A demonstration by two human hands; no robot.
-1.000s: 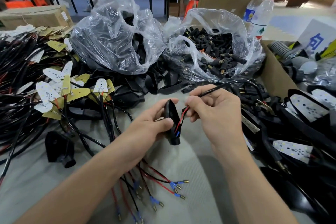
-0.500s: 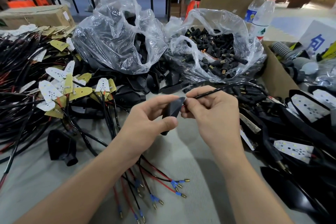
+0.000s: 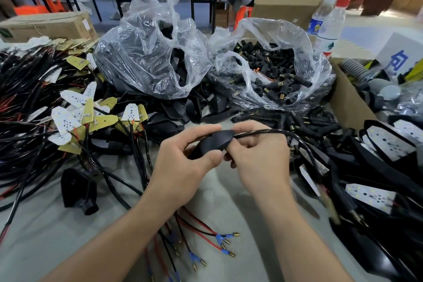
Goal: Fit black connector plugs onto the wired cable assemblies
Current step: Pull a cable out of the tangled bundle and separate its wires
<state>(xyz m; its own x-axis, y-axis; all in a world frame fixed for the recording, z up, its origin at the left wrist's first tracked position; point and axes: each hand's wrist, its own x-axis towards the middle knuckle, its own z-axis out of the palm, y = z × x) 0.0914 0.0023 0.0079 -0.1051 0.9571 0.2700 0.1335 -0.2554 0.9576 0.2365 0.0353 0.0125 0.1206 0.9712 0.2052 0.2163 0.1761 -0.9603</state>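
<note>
Matte black plastic, smooth and teardrop-shaped, made up the shell (image 3: 212, 143) held at the centre of the head view. The left hand (image 3: 180, 167) clamped it between the thumb below and curled fingers above, while the right hand (image 3: 258, 158) pinched the glossy black cable (image 3: 263, 132) with fingers curled tight, just where it met the shell's narrow tip. That cable arched off toward 3 o'clock. At 12 to 1 o'clock a crinkled clear bag (image 3: 318, 68) sagged open, full of stubby black connector plugs (image 3: 277, 80) with brass mouths; more lay spilled just below it. A second clear bag (image 3: 148, 57) at 11 o'clock held dark parts. White and yellow arrow-shaped boards (image 3: 66, 119) on black leads crowded 9 to 10 o'clock, and a cardboard box (image 3: 343, 101) walled off 2 o'clock. Bare grey cloth (image 3: 45, 236) lay open at 7 to 8 o'clock and between the forearms, where red and black wires ended in brass bullet tips (image 3: 225, 241) at 6 o'clock.
</note>
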